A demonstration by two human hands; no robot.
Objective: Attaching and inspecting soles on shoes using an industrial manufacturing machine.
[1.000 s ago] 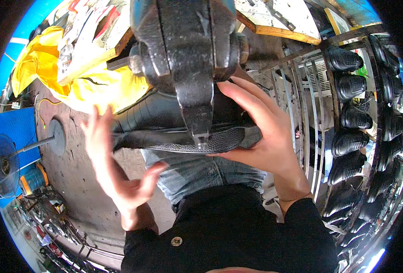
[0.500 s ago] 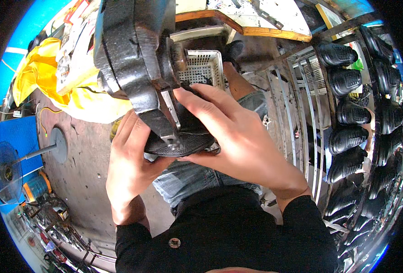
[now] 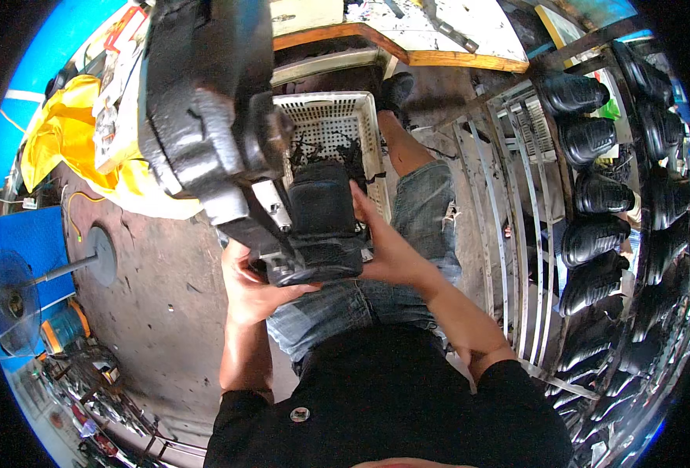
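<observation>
One black boot [image 3: 322, 226] sat at the foot of the dark cast-iron machine [image 3: 205, 117], sole end toward the person, above the lap. Both hands held it. The left hand [image 3: 255, 285] cupped it from below and to the left of the machine's lower arm, fingers curled up around the sole edge. The right hand [image 3: 388, 249] pressed flat against the boot's right side, fingers stretched toward the machine and thumb along the sole, closed only as far as the boot's width allowed. Both forearms rose from black sleeves at the lower edge, the right one bent at the wrist.

Behind the machine's foot lay one white plastic basket [image 3: 337, 129] with a perforated wall, holding black scraps, probably rubber trimmings, though the view was too dim to be sure. The machine's bulk hid the basket's left side and the front part of the boot. To the right of the machine, past the person's jeans-clad knee, stood a metal rack [image 3: 516, 203] carrying finished black boots [image 3: 587, 242]; about five showed plainly in the nearer column, with more in a second column toward the rim, too bent and dark to count. To the left of the machine lay a yellow cloth [image 3: 72, 148], and below that one standing fan [image 3: 17, 300] on a blue floor patch. Beyond the machine, at the top, ran one wooden counter [image 3: 438, 35] with tools on it.
</observation>
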